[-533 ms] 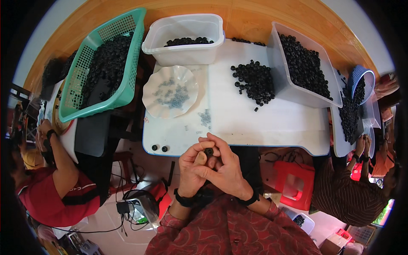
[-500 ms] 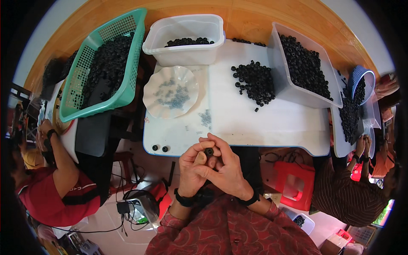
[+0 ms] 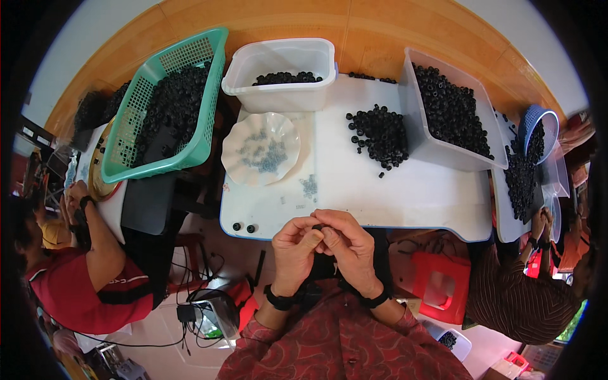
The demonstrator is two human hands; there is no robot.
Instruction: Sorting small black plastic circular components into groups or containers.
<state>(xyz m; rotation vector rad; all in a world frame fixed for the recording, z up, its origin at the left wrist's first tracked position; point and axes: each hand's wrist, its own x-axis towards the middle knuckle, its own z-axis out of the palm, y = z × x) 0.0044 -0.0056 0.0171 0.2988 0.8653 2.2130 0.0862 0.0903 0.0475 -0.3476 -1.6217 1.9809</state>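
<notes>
My left hand (image 3: 293, 248) and my right hand (image 3: 347, 246) meet just off the table's near edge. Between their thumbs and fingertips they pinch one small round black part (image 3: 318, 228), mostly hidden by the fingers. Two more black parts (image 3: 244, 227) stand at the near left corner of the white table (image 3: 392, 202). A wavy-rimmed white plate (image 3: 231, 152) holds many tiny translucent pieces (image 3: 269, 158), and a small patch of similar pieces (image 3: 309, 185) lies beside it. To the right, a loose pile of black parts (image 3: 380, 136) is spread on the tabletop.
A green basket (image 3: 120, 142) of black parts stands at the far left. At the back are a white tub (image 3: 282, 95) and, further right, a grey bin (image 3: 443, 152), both holding black parts. People sit on either side; a red stool (image 3: 441, 285) is below right.
My right thumb has moved up beside the left one, onto the black part, which the fingers now cover more. The whole view has shifted slightly, the table appearing lower.
</notes>
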